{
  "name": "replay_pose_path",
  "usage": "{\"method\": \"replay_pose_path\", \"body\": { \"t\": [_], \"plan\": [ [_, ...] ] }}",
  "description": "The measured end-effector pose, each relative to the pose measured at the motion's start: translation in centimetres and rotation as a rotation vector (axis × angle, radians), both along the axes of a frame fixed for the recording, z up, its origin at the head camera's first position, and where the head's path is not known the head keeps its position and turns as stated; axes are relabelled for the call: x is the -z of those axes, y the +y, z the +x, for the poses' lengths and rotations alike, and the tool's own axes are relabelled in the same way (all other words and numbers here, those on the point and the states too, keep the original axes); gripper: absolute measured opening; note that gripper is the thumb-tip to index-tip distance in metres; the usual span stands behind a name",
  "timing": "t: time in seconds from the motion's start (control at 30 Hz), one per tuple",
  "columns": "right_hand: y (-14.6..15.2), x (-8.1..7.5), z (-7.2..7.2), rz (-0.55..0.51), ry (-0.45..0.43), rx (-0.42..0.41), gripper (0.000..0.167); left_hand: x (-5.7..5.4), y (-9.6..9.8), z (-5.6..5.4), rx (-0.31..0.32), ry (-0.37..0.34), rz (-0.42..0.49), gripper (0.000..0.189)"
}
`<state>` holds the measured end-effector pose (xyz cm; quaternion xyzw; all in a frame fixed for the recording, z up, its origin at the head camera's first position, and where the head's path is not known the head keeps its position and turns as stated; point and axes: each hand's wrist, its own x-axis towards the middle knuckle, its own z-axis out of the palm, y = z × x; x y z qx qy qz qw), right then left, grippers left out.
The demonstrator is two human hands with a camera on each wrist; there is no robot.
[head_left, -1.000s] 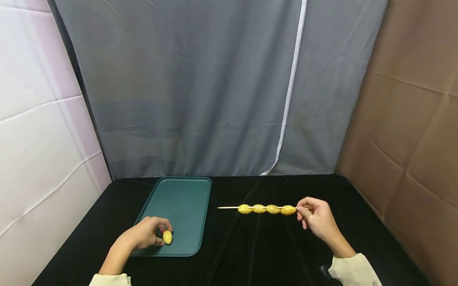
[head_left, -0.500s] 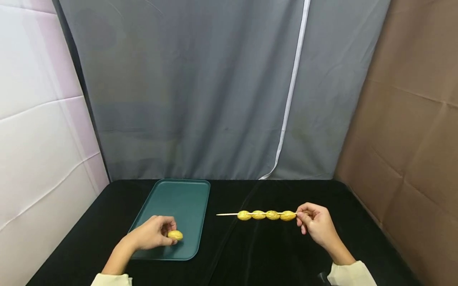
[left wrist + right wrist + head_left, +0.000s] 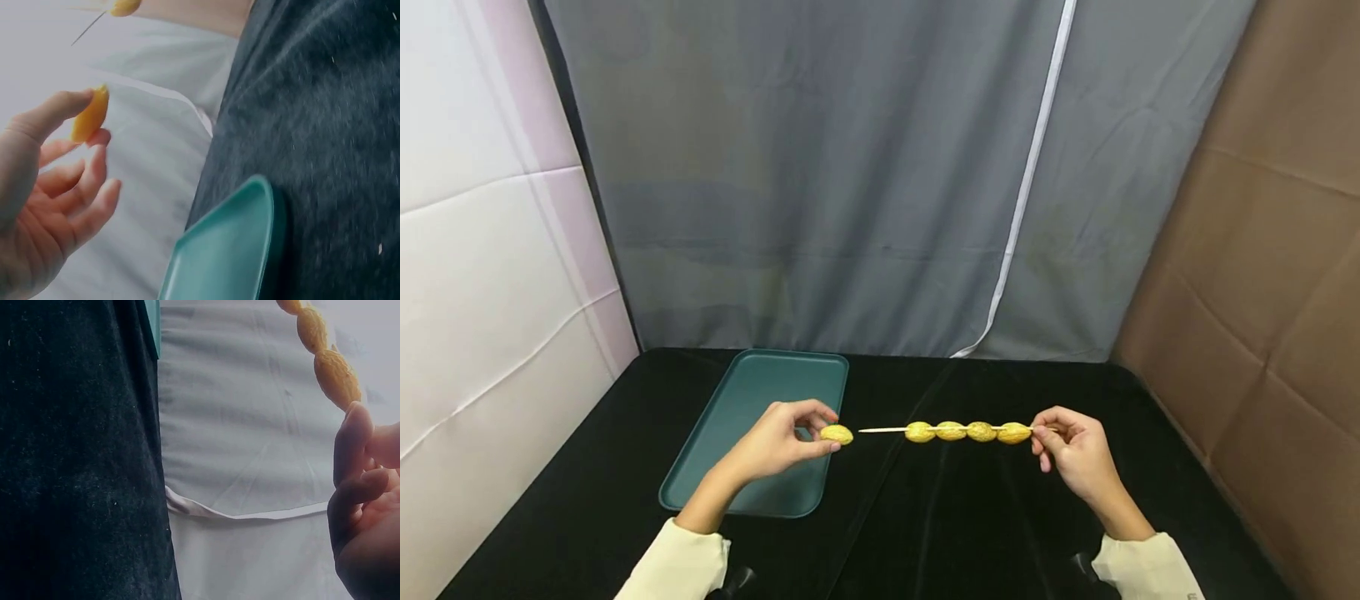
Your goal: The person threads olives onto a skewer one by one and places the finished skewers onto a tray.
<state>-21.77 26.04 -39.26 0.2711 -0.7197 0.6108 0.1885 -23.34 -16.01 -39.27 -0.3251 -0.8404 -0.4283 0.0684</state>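
Note:
My left hand pinches a small yellow oval piece, textured like a fruit or nut, between thumb and fingertips. It is above the right edge of the green tray. In the left wrist view, the same yellow piece is at the thumb tip, with the other fingers loosely bent. My right hand pinches the right end of a thin wooden skewer, held level. Several similar yellow pieces are threaded along it. Its bare pointed left end lies just right of the loose piece, a small gap between.
A black cloth covers the table under both hands. Behind it hangs a grey curtain with a white strip. White fabric bounds the left side and brown fabric the right.
My left hand has lifted the loose yellow piece from over the tray and carried it right and up to near the skewer's tip. My right hand and the skewer stay nearly in place.

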Motion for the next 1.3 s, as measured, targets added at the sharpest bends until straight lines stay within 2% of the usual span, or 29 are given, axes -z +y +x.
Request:
{"method": "replay_pose_path", "body": {
  "t": [0.17, 0.33, 0.47, 0.7, 0.9, 1.17, 1.23, 1.3],
  "plan": [
    [0.3, 0.0, 0.2, -0.046, 0.02, -0.027, 0.015, -0.1, 1.5, 0.1, -0.004, 0.071, 0.052, 0.022],
    [0.3, 0.1, 0.3, -0.03, 0.016, -0.026, 0.015, 0.7, 2.2, 0.4, 0.017, 0.071, 0.089, 0.021],
    [0.4, 0.1, 0.5, -0.025, 0.015, -0.006, 0.016, 1.0, 2.8, 0.6, -0.014, 0.088, 0.136, 0.018],
    [0.7, 0.2, 0.7, -0.022, -0.018, 0.042, 0.014, 0.8, 3.5, 1.0, -0.063, 0.156, 0.171, 0.017],
    [0.8, 0.1, 1.0, -0.018, -0.028, 0.071, 0.014, 1.2, 3.6, 1.0, -0.099, 0.193, 0.216, 0.015],
    [0.7, 0.0, 1.2, 0.033, -0.05, 0.118, 0.013, 1.5, 4.7, 1.3, -0.17, 0.188, 0.28, 0.022],
    [0.6, 0.0, 1.3, 0.045, -0.055, 0.133, 0.013, 1.5, 4.9, 1.3, -0.174, 0.162, 0.306, 0.021],
    [0.6, 0.0, 1.3, 0.051, -0.058, 0.141, 0.012, 1.5, 5.0, 1.4, -0.152, 0.097, 0.343, 0.022]
  ]
}}
